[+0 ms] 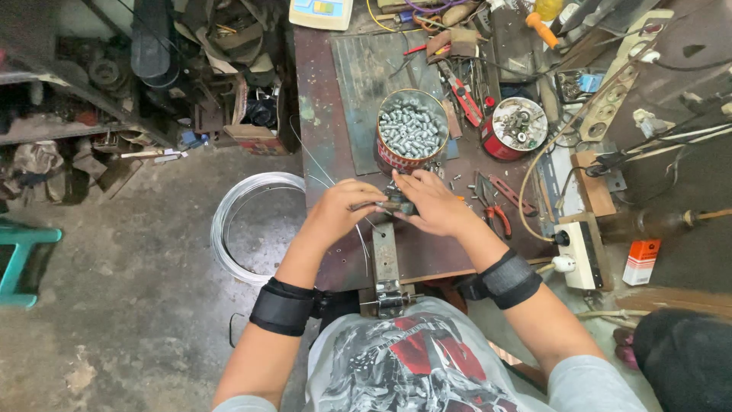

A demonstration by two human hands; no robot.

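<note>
My left hand and my right hand meet over a small metal jig at the far end of a narrow steel bar fixed to the workbench. My left hand pinches a short metal piece against the jig. My right hand grips the jig's other side; what its fingers hold is hidden. A thin wire runs from my left hand toward the floor coil. A round tin full of small grey metal pieces stands just beyond my hands.
A coil of silver wire lies on the floor at the left. A red tin of mixed hardware, red-handled pliers, cutters, a power strip and cables crowd the bench's right side. Cluttered shelves stand at the back left.
</note>
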